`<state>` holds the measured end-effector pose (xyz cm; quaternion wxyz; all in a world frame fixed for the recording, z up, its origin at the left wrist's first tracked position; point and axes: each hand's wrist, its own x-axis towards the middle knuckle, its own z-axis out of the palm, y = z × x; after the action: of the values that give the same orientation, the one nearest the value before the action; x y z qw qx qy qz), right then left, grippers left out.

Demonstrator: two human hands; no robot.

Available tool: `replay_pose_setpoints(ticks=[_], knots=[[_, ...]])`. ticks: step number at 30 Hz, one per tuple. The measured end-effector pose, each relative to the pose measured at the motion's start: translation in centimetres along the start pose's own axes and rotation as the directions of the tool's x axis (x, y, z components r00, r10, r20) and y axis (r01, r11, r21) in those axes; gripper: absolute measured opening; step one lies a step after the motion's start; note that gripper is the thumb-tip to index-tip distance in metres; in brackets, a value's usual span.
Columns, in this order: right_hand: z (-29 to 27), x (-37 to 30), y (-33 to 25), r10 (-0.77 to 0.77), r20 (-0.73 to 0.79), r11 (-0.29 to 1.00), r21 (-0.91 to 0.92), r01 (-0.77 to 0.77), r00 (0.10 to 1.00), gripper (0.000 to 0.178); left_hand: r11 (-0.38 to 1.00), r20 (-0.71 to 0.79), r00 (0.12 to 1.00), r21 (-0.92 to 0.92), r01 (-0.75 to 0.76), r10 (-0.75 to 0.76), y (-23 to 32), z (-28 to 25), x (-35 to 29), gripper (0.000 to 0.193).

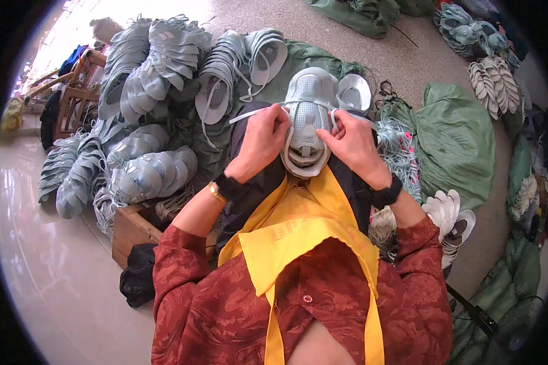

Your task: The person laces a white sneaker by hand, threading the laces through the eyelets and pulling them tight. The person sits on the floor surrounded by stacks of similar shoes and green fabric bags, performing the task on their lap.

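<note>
A pale grey-blue shoe upper lies between my knees, its tongue side up and its heel opening toward me. A light shoelace crosses over it, and its ends stick out beyond both hands. My left hand is at the upper's left edge, thumb and fingers pinched on the lace. On the other side, my right hand pinches the lace too, its thumb close to the tongue. Just beyond the right hand sits another upper, pale with a white inside.
Stacks of nested grey-blue uppers fill the left, with more uppers above a wooden box. Green sacks and a bundle of pale laces are on the right. White uppers lie near my right elbow.
</note>
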<state>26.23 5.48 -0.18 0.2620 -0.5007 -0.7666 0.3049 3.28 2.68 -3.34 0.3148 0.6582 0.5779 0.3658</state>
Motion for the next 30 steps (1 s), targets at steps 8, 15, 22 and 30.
replay_pose_setpoints(ticks=[8,15,22,30], knots=[[0.6,-2.2,1.5,0.056,-0.046,0.997,0.052,-0.054,0.997,0.024,0.983,-0.127,0.980,0.119,-0.142,0.157,1.1,1.5,-0.7,0.010],[0.2,-1.4,2.7,0.138,0.074,0.958,0.244,-0.152,0.988,0.019,0.989,-0.141,0.981,0.089,-0.121,0.133,0.5,1.4,-0.7,0.011],[0.2,2.6,4.5,0.070,0.061,0.988,0.135,-0.078,0.996,0.013,0.999,-0.040,0.999,0.025,-0.020,0.021,0.1,0.4,1.9,0.009],[0.8,3.9,5.5,0.219,0.043,0.781,0.591,-0.202,0.975,0.022,0.982,0.033,0.994,-0.152,0.110,-0.106,-1.9,1.0,4.9,0.008]])
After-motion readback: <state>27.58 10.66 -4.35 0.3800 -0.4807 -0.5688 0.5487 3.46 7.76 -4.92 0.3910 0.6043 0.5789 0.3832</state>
